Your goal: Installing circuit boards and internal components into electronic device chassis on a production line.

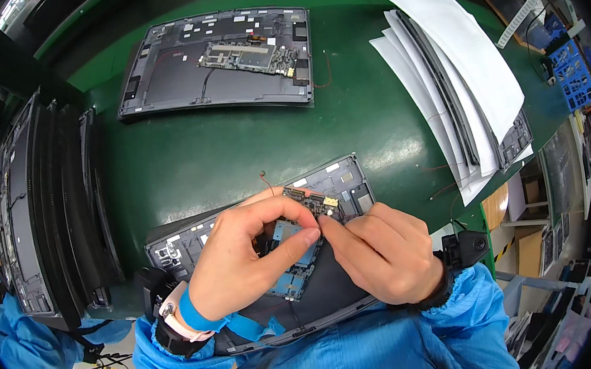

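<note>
Green tabletop [234, 148], blue crate [575, 77] far right; left hand [245, 251] gripping circuit board [290, 284]; right hand [387, 258]: grip unclear.

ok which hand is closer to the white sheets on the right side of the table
Right. The right hand is at the circuit board, below and left of the white sheets in the picture; the left hand is farther left, partly over the board.

The table [234, 144] is green, the casing [332, 281] dark grey.
</note>
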Motion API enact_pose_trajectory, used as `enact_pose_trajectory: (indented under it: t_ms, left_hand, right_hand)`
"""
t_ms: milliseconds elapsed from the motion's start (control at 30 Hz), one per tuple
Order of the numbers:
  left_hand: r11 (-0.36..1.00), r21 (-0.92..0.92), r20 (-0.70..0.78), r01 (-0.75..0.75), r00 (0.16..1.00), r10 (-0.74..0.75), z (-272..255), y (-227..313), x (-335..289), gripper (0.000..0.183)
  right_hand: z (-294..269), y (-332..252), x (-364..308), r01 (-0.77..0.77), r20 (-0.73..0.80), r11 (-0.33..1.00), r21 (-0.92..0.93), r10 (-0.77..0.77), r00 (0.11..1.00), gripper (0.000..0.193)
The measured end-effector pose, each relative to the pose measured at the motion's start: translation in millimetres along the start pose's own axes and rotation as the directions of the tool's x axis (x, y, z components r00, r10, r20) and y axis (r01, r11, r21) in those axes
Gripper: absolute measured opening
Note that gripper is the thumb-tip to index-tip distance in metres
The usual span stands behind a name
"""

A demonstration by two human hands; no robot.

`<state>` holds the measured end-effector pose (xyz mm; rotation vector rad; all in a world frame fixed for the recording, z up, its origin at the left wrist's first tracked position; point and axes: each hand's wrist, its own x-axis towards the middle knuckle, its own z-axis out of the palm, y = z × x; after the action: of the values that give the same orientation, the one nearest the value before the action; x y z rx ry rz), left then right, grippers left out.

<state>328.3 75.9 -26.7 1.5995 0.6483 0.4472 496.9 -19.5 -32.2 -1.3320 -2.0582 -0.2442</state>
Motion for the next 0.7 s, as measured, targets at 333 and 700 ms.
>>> enact_pose_trajectory:
  t_ms: [333, 700]
  left_hand:
    - [0.995, 0.077, -0.002, -0.058, 0.998, 0.058, 1.1, -5.3, -0.4, 0.01]
    - [0.984, 0.175, -0.001, -0.022, 1.0, 0.023, 1.3, 0.8, -0.3, 0.011]
  right_hand:
    - [-0.1, -2.8, 3.2, -0.247, 0.089, 0.941, 0.231, 0.233, 0.969, 0.015]
    - [1.6, -3.3, 4.5, -0.417, 0.183, 0.831, 0.368, 0.375, 0.909, 0.016]
